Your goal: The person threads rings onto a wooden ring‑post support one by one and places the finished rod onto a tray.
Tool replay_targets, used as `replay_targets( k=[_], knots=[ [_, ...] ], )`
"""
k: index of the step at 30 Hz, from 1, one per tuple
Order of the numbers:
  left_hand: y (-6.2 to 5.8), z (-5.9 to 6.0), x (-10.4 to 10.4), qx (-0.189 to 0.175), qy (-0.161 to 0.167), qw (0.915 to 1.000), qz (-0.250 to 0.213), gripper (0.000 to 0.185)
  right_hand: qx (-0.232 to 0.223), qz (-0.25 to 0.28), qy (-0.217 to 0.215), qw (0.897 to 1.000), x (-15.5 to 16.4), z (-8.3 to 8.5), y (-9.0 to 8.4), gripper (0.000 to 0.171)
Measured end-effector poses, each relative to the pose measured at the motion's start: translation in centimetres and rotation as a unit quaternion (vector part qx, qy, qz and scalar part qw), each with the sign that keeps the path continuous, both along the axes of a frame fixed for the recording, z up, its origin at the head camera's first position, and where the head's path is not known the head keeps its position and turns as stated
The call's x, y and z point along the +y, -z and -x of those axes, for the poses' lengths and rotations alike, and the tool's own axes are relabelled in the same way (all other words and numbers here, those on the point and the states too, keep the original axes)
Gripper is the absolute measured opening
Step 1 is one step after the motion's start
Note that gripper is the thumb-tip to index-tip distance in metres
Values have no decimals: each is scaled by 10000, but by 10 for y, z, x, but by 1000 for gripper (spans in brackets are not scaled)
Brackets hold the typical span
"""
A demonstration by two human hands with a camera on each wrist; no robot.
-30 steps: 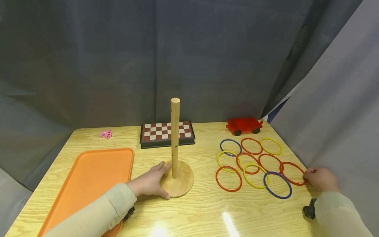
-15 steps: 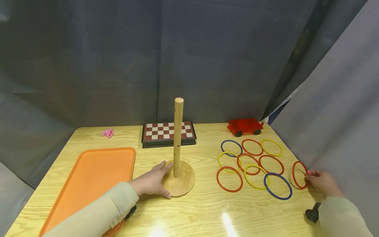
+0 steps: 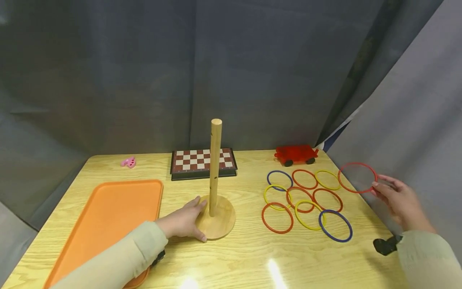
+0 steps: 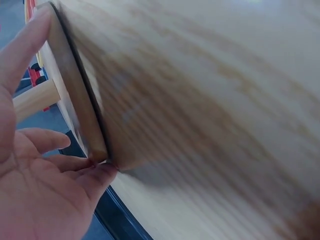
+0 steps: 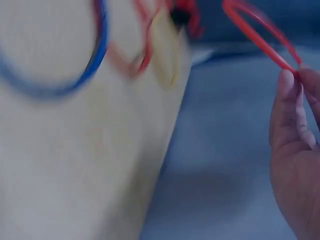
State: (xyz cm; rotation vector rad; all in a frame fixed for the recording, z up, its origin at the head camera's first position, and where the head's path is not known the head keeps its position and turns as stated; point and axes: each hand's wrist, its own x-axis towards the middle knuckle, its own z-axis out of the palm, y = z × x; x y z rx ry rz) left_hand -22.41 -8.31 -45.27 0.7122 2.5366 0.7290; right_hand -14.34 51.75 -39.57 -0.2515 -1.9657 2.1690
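My left hand (image 3: 185, 221) holds the round base (image 3: 221, 224) of a wooden ring-toss stand at its left edge. Its upright post (image 3: 215, 168) rises from the middle of the base. In the left wrist view, thumb and fingers (image 4: 45, 142) lie spread along the rim of the base (image 4: 80, 85). A red ring (image 3: 357, 163) is pinched between the thumb and fingers of my right hand (image 3: 402, 202), raised at the table's right edge. The right wrist view shows that pinch on the red ring (image 5: 260, 42) from behind the hand (image 5: 295, 135).
Several rings lie overlapping right of the stand, among them a blue ring (image 3: 335, 241) and a red ring (image 3: 277, 232). A red toy cart (image 3: 296, 154) and a chessboard box (image 3: 193, 176) stand behind. An orange tray (image 3: 115, 212) and a pink piece (image 3: 128, 162) are left.
My right hand has lifted the red ring off the table at the right and turned it nearly level. My left hand has stayed on the base.
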Motion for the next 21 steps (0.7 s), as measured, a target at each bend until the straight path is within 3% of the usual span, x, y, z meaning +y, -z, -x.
replay_targets(
  k=[5, 10, 15, 21],
  knots=[
    [0, -1, -3, 35, 0, 9999, -104, 117, 351, 431, -260, 9981, -58, 32, -40, 25],
    [0, 0, -3, 112, 44, 9999, 66, 121, 619, 795, -894, 9909, -125, 52, -79, 24],
    [-2, 3, -3, 367, 105, 9984, 427, 127, 646, 1053, -1377, 9827, -183, 62, -110, 21],
    [-1, 6, -5, 487, 104, 9961, 726, 132, 521, 966, -1761, 9782, -232, 65, -126, 21]
  ],
)
